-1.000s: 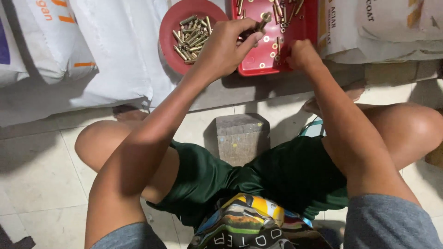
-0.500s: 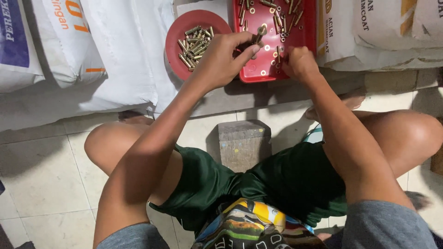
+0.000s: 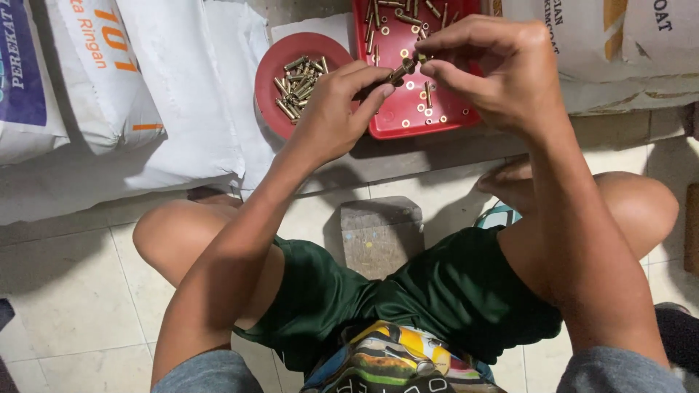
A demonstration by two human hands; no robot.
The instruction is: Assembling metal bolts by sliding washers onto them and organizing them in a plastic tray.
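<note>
My left hand pinches a brass-coloured bolt by its lower end, holding it over the red rectangular tray. My right hand meets the bolt's upper tip with thumb and fingertips, where a small nut or washer sits; it is too small to tell which. The tray holds loose bolts at the top and several small rings scattered lower down. To its left a round red lid carries a pile of similar brass bolts.
White sacks lie at the left, and more sacks at the right behind the tray. A grey concrete block stands on the tiled floor between my bare knees.
Both hands have risen off the tray and come together. The right hand, which was resting on the tray's edge, now pinches the tip of the bolt held by the left hand.
</note>
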